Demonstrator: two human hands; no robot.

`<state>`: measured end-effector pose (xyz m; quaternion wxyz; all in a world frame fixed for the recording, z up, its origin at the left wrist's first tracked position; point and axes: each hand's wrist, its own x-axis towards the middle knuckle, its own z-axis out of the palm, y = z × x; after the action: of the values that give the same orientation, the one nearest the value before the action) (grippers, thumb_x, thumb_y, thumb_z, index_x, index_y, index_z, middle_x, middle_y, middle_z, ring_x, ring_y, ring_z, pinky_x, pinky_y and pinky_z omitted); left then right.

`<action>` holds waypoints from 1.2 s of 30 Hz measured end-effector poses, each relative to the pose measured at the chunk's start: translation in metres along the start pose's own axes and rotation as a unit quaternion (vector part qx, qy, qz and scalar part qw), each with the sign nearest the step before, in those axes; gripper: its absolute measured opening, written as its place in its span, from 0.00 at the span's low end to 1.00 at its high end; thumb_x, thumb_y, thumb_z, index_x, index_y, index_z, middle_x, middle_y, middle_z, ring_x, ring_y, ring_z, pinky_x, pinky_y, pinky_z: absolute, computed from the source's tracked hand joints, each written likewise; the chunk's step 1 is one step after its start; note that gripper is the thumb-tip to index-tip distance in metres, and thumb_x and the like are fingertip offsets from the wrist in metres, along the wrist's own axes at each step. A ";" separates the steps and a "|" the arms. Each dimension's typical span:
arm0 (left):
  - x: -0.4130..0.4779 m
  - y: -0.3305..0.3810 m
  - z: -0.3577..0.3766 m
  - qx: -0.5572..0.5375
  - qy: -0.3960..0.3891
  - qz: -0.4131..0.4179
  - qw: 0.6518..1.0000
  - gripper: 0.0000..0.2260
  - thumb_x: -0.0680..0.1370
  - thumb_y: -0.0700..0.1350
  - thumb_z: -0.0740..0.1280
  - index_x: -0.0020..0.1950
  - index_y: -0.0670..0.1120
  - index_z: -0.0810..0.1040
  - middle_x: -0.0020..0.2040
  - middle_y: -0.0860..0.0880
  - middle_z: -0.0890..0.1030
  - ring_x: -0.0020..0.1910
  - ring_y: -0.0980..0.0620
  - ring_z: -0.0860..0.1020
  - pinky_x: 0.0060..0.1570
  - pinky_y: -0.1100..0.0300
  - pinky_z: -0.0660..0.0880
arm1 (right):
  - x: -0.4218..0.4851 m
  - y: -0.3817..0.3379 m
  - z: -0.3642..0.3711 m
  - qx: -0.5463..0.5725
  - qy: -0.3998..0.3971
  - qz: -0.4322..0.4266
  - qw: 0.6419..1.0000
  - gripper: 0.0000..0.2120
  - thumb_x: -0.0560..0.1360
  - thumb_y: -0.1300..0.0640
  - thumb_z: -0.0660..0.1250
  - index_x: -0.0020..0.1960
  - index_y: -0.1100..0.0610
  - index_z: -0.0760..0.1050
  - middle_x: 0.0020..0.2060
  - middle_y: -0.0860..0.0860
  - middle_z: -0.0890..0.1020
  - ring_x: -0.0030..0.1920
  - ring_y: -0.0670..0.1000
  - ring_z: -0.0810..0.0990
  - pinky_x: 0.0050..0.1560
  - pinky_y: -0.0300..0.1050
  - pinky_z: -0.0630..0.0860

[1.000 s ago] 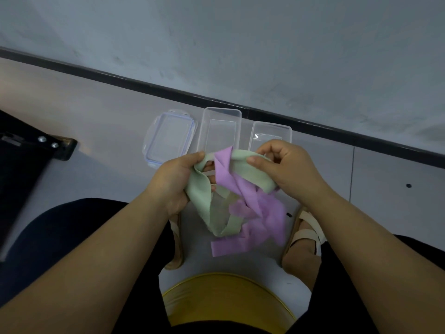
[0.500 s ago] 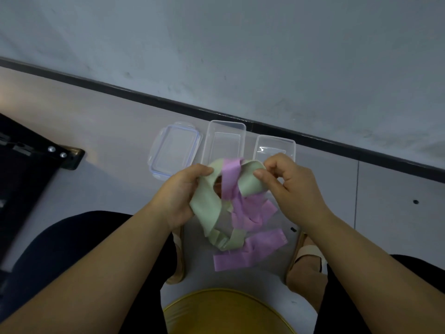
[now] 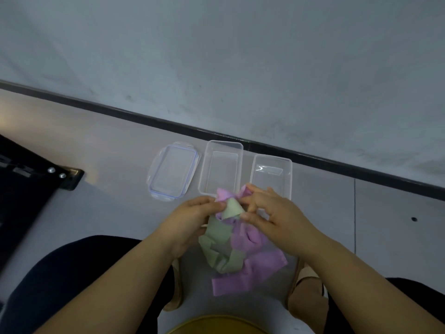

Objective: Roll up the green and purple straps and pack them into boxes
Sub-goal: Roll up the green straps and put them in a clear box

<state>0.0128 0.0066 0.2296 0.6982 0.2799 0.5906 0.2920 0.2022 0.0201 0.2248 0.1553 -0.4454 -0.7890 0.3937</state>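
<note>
A pale green strap (image 3: 220, 239) and a purple strap (image 3: 250, 268) hang tangled together between my hands, above the floor. My left hand (image 3: 190, 220) pinches the bundle at its top left. My right hand (image 3: 269, 213) pinches the top from the right, its fingers on the green fold and the purple loop. Two clear plastic boxes stand on the floor just beyond: the left box (image 3: 222, 165) and the right box (image 3: 272, 172), both with nothing inside. The near end of the right box is hidden behind my right hand.
A clear lid with a blue seal (image 3: 173, 171) lies left of the boxes. A dark skirting line (image 3: 120, 114) runs along the wall behind. A black object (image 3: 36, 184) sits at the left. My sandalled feet (image 3: 305, 292) and a yellow stool rim (image 3: 216, 324) lie below the straps.
My hands have come closer together and bunched the straps' tops into a small fold. The hanging loops have shortened and gathered.
</note>
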 end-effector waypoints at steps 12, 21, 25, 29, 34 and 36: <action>0.003 0.014 -0.005 -0.147 0.011 0.085 0.986 0.12 0.68 0.39 0.62 0.46 0.44 0.83 0.48 0.44 0.82 0.49 0.48 0.77 0.50 0.55 0.72 | 0.004 -0.003 -0.001 0.149 0.124 0.079 0.978 0.11 0.69 0.48 0.72 0.33 0.48 0.72 0.46 0.43 0.79 0.49 0.41 0.77 0.50 0.35 0.72; 0.006 0.005 0.002 -0.070 0.024 0.079 0.994 0.11 0.67 0.42 0.59 0.45 0.44 0.78 0.40 0.43 0.77 0.38 0.50 0.74 0.37 0.59 0.71 | 0.005 -0.012 -0.009 0.221 0.107 0.148 0.958 0.03 0.72 0.59 0.69 0.42 0.57 0.81 0.35 0.48 0.82 0.33 0.38 0.77 0.36 0.28 0.72; 0.008 0.007 0.000 0.115 0.104 0.046 0.987 0.07 0.68 0.45 0.62 0.42 0.45 0.77 0.40 0.42 0.77 0.40 0.47 0.73 0.38 0.59 0.69 | 0.010 -0.006 -0.018 0.447 0.231 0.234 0.832 0.08 0.77 0.60 0.62 0.40 0.58 0.76 0.27 0.50 0.77 0.30 0.49 0.73 0.32 0.40 0.72; 0.008 0.001 0.000 0.189 0.128 0.066 0.971 0.07 0.77 0.40 0.61 0.42 0.43 0.78 0.39 0.46 0.79 0.41 0.48 0.74 0.39 0.60 0.72 | 0.014 0.003 -0.025 0.613 0.260 0.267 0.697 0.08 0.78 0.58 0.58 0.46 0.61 0.74 0.41 0.56 0.78 0.43 0.52 0.77 0.44 0.46 0.75; 0.007 0.007 -0.003 -0.028 0.187 0.004 0.982 0.10 0.73 0.44 0.61 0.41 0.40 0.80 0.40 0.40 0.80 0.40 0.43 0.77 0.44 0.51 0.74 | 0.014 0.002 -0.026 0.663 0.261 0.241 0.659 0.11 0.70 0.59 0.64 0.50 0.63 0.73 0.44 0.60 0.76 0.48 0.56 0.74 0.52 0.49 0.72; 0.004 0.013 -0.008 -0.184 0.143 -0.024 0.972 0.13 0.73 0.46 0.58 0.45 0.40 0.78 0.37 0.41 0.78 0.36 0.44 0.77 0.40 0.53 0.75 | 0.012 -0.001 -0.032 0.662 0.249 0.232 0.668 0.08 0.73 0.60 0.59 0.45 0.64 0.73 0.38 0.59 0.76 0.41 0.53 0.75 0.43 0.44 0.72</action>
<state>0.0043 0.0185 0.2350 0.6527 0.0871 0.6272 0.4160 0.2139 0.0454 0.2449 0.5034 -0.4759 -0.1238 0.7105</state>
